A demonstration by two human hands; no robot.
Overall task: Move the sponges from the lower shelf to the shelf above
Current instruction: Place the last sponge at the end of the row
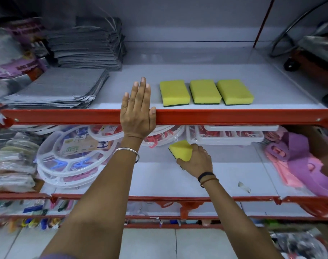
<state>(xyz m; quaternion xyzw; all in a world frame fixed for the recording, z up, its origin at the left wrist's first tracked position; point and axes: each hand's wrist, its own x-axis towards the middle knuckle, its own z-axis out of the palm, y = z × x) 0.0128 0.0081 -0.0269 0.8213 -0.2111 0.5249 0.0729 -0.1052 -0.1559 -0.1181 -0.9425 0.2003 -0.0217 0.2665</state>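
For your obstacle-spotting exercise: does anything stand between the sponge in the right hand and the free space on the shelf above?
Only the red front rail of the upper shelf; the held sponge in the right hand must pass it. The left hand rests left of the three sponges.

3 yellow sponges [204,92] lie flat on upper shelf [234,116] — 1 sponge [182,149] below, tilted.

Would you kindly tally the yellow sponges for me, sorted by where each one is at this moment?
Sponges on the upper shelf: 3 (left, middle, right)
Sponge in the right hand, at the lower shelf: 1
Sponges in the left hand: 0
Total: 4
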